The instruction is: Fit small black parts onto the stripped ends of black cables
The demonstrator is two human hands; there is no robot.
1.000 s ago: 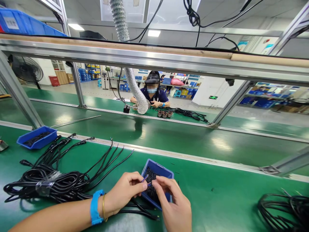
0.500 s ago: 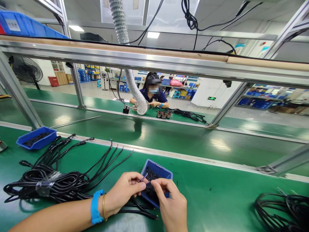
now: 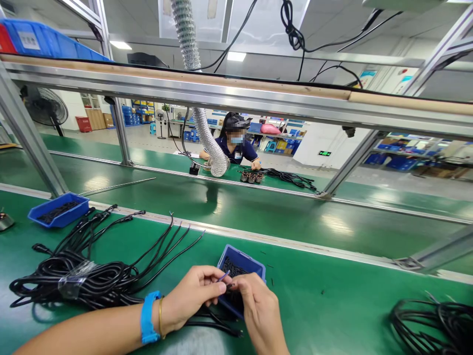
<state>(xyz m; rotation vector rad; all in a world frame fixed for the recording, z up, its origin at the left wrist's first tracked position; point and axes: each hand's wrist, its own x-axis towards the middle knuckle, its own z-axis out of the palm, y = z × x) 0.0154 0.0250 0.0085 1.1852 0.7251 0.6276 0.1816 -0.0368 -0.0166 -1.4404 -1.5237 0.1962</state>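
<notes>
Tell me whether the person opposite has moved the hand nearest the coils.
Yes, the hand has moved to the picture's right, from left of the coils to just behind them.

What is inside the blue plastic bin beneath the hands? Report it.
Thin black pieces lie in the blue plastic bin. The left hand and right hand cover part of them, and the bottom cannot be seen.

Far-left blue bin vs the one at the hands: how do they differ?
The far-left bin is a brighter blue; the near bin is darker. The far-left bin lies clear of both hands, while the near bin is partly hidden by the right hand. Both hold small black pieces.
</notes>
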